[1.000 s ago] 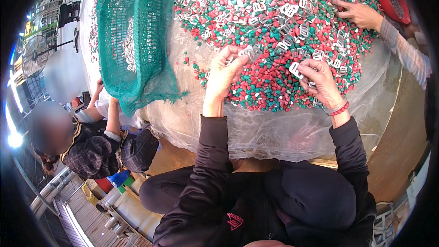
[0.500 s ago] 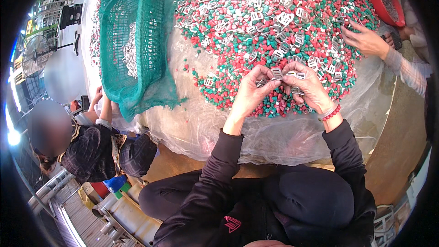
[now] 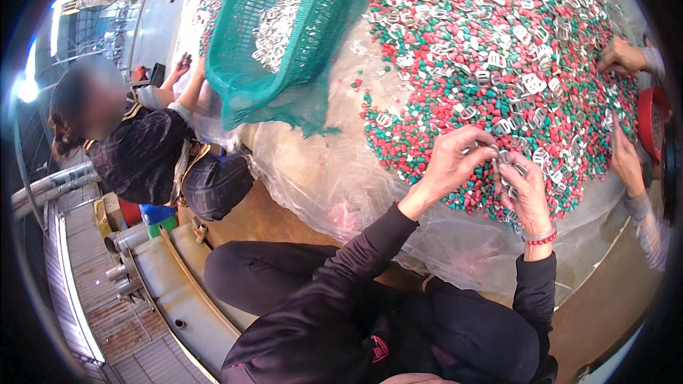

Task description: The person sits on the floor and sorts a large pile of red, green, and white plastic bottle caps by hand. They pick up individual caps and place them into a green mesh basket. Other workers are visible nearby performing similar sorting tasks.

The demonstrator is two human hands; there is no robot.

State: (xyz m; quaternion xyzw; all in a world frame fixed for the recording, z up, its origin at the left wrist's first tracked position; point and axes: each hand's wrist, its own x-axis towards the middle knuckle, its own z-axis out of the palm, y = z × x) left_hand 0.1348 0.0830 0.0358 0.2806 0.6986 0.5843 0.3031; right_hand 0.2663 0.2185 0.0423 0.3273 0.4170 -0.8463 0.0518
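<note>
My left hand (image 3: pixel 454 161) is closed in a pinch on a small silver metal buckle (image 3: pixel 504 157), its fingertips meeting those of my right hand. Curled below and to the right, my right hand (image 3: pixel 528 190) grips buckles too, and a few of them show between its fingers. Both hands hover over the near edge of a wide heap of small red, green and white cone-like pieces (image 3: pixel 427 144). Many flat silver slotted buckles (image 3: pixel 532 84) lie scattered through this heap. Exactly how many buckles each hand holds is hidden by the fingers.
Left of the heap stands a green plastic basket (image 3: pixel 222 64) draped in green netting, with silver buckles (image 3: pixel 281 28) inside. Clear plastic sheeting (image 3: pixel 306 178) covers the work surface. A co-worker's hands (image 3: pixel 626 160) reach in at right, near a red bowl (image 3: pixel 649 117). Another person (image 3: pixel 142 149) sits at left.
The view has swung left, so the heap and basket appear further right. My hands stay together over the heap's near edge, the right one now turned more upright with buckles in its fingers.
</note>
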